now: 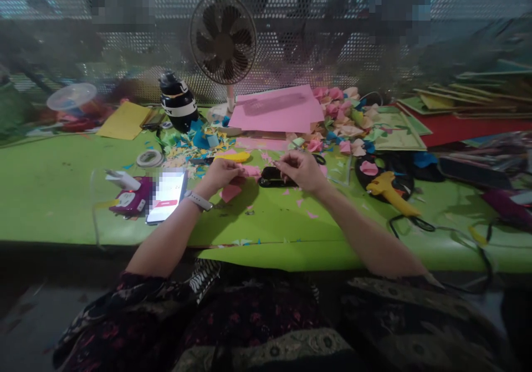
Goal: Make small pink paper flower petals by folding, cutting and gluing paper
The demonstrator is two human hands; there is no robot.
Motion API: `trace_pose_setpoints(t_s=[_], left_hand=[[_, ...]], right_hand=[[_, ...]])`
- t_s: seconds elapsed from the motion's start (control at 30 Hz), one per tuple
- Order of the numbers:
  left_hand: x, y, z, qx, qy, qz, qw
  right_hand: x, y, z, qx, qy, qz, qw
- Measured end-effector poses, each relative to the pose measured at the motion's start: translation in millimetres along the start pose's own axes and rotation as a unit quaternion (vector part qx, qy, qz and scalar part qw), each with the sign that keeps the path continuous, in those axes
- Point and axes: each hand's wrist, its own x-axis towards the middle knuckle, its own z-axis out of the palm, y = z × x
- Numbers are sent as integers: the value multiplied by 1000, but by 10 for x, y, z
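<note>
My left hand [224,174], with a pale watch on its wrist, is closed on a small pink paper piece [251,171] over the green table. Another pink piece [230,193] lies just below those fingers. To the right, my right hand [301,171] has its thumb and fingertips pressed together above a black stapler-like object [270,177]. What is between these fingertips is too small to tell. Behind my left hand lies a yellow-handled cutter [236,158].
A lit phone [167,195] and purple device [132,196] are at left. Behind stand a black bottle [178,103] and fan [224,45], with pink sheets [276,108] and paper flowers [332,108]. A yellow glue gun [388,190] with cables lies right on the green table [266,222].
</note>
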Motion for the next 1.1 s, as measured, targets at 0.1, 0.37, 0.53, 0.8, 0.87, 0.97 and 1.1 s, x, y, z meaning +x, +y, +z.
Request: trace_pose_setpoints(t_s=[0.1, 0.37, 0.53, 0.8, 0.87, 0.97, 1.1], left_hand=[[54, -51, 104, 10, -2, 2, 1000], [94, -136, 242, 8, -68, 17, 997], [120, -183, 275, 72, -88, 31, 993], [34, -98, 316, 139, -113, 51, 982], [8, -85, 331, 143, -129, 44, 980], [4, -99, 327, 119, -144, 25, 982], [59, -151, 277, 93, -126, 22, 987]], right_hand=[[4, 2, 2, -9, 1, -7, 1000], [20, 57, 11, -24, 15, -27, 999], [34, 67, 12, -52, 10, -26, 998], [20, 48, 30, -81, 17, -31, 996], [13, 34, 16, -111, 33, -57, 992], [-14, -12, -20, -164, -42, -81, 982], [-85, -96, -27, -270, -219, -64, 935]])
